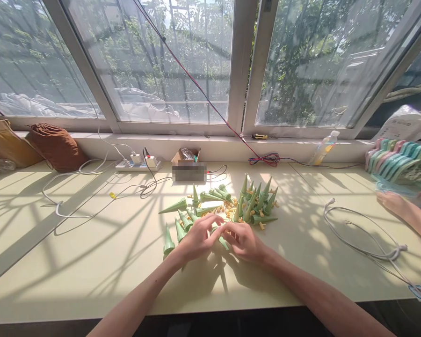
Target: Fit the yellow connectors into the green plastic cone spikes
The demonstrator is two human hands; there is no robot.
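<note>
My left hand (199, 238) and my right hand (244, 240) meet at the front of a pile of parts, with bent fingers closed around a green plastic spike (223, 243). The fingers cover most of that spike; its lower part points toward me. Left of my hands several green spikes (168, 242) stand or lean on the table. Farther back to the right is a tight group of upright green spikes (252, 202), some with small orange-yellow valve pieces at their bases. Loose orange-yellow pieces (228, 208) lie in the middle, partly hidden by my fingers.
On the pale table (91, 262) stand a power strip (137, 164), a small cardboard box (185, 155) and a bottle (325, 147). Looped grey cable (358, 243) lies at right. Another person's hand (395, 203) is near pastel hangers (400, 159). A brown bag (58, 147) sits at left.
</note>
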